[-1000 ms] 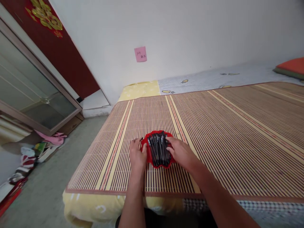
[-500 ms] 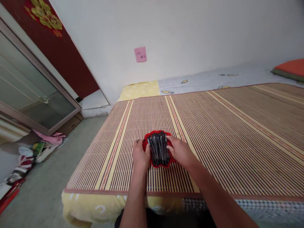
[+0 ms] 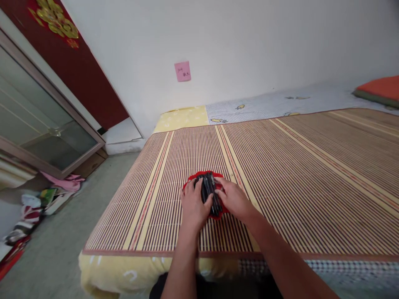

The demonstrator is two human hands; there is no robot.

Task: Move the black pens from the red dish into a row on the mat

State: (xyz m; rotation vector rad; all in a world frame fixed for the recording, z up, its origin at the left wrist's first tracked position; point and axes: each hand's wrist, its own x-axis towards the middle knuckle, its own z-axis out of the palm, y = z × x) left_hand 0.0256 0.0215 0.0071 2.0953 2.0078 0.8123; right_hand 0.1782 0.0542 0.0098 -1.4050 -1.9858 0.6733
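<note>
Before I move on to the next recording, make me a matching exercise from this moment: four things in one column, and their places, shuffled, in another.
Things
1. black pens
2. scalloped red dish
3. pink sticky note
4. left hand

Places
A. on the white wall
B. over the left part of the bunch
C. directly on the striped mat
D. bunched together inside the dish

Right pairs: 1-D, 2-C, 3-A, 4-B
</note>
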